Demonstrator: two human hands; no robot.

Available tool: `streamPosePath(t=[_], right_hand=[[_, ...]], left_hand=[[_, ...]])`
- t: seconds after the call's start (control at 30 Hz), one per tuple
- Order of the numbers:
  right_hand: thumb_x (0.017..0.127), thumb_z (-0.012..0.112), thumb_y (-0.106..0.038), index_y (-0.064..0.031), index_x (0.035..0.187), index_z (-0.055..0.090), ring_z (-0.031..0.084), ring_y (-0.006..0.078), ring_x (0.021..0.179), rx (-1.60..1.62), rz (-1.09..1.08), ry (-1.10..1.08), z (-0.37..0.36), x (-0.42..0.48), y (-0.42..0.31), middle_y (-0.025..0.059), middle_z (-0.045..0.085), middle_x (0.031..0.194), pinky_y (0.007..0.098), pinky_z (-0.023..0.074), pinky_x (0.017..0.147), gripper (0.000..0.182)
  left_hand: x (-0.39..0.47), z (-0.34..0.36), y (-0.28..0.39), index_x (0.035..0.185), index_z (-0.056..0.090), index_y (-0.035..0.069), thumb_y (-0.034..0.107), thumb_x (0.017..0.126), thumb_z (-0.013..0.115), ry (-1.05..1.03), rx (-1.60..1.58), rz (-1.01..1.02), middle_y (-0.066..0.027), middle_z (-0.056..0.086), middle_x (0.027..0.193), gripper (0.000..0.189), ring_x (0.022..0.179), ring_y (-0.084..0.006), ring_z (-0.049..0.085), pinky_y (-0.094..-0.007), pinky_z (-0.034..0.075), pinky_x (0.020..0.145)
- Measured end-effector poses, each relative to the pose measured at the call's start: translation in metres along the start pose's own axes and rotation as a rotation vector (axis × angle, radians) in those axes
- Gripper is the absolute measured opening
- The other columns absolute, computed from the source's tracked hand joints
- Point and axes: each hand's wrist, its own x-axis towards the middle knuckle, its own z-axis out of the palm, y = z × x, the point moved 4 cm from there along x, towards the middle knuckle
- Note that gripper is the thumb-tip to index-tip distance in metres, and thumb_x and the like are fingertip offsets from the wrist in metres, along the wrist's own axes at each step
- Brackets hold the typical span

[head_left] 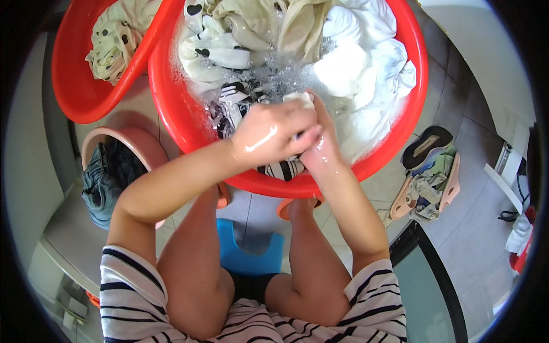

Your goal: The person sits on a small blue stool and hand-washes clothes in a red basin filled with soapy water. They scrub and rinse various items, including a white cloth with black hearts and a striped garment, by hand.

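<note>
In the head view a large red plastic basin [388,156] holds sudsy water and wet clothes. Over its near side, my left hand [279,128] and my right hand [321,137] press together, both wet, with a small bunch of white fabric [300,99] gripped between them. Under and beside them lies black-and-white striped cloth [283,170]. White garments [364,77] fill the right of the basin, beige cloth [302,28] the far middle, and cream cloth with black hearts [223,53] the far left. The fingers are partly blurred.
A second red basin [68,85] with heart-patterned cloth [113,51] stands at far left. Below it is a pink bucket [148,145] with dark denim [101,184]. Slippers [448,184] and small crumpled clothes [429,193] lie on the tiles at right. A blue plastic stool [251,257] is between the legs.
</note>
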Motion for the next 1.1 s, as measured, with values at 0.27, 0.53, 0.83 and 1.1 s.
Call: streamPosePath(t=[0.27,0.53,0.83,1.1], right_hand=[[0.093,0.051,-0.020,-0.0014,0.112,0.049,0.055,0.0341,0.094,-1.231,-0.675,0.111,-0.034,-0.009,-0.021,0.0202,0.056,0.104,0.0373,0.0432,0.083,0.026],[0.091,0.051,-0.026,-0.0006,0.120,0.047,0.057,0.0379,0.099,-1.780,-0.730,0.199,-0.040,0.056,0.003,0.0227,0.057,0.110,0.0436,0.0455,0.085,0.039],[0.090,0.054,-0.021,0.0015,0.116,0.054,0.059,0.0316,0.097,-1.932,-0.622,0.180,-0.015,0.042,-0.019,0.0177,0.061,0.107,0.0366,0.0470,0.085,0.035],[0.094,0.050,-0.007,0.0016,0.109,0.055,0.050,0.0071,0.088,-0.810,-0.446,-0.133,0.005,-0.075,-0.089,0.0011,0.057,0.096,0.0212,0.0399,0.079,0.018]], left_hand=[[-0.013,-0.004,-0.069,0.124,0.050,0.026,0.035,0.086,0.059,-0.239,0.526,-0.272,-0.0170,0.053,0.104,0.040,0.078,-0.0375,0.062,-0.0430,0.052,0.065],[0.017,0.035,-0.137,0.138,0.036,0.021,0.025,0.085,0.058,-0.369,0.409,-0.306,-0.0235,0.041,0.130,0.058,0.104,-0.0391,0.055,-0.0443,0.049,0.085],[0.022,0.046,-0.149,0.140,0.033,0.014,0.005,0.083,0.056,-0.279,-0.711,-0.726,-0.0218,0.036,0.138,0.062,0.125,-0.0380,0.038,-0.0432,0.033,0.106],[-0.001,-0.045,-0.076,0.118,0.043,0.013,0.001,0.084,0.055,-0.252,-0.219,-0.401,-0.0112,0.054,0.113,0.038,0.108,-0.0201,0.053,-0.0332,0.043,0.085]])
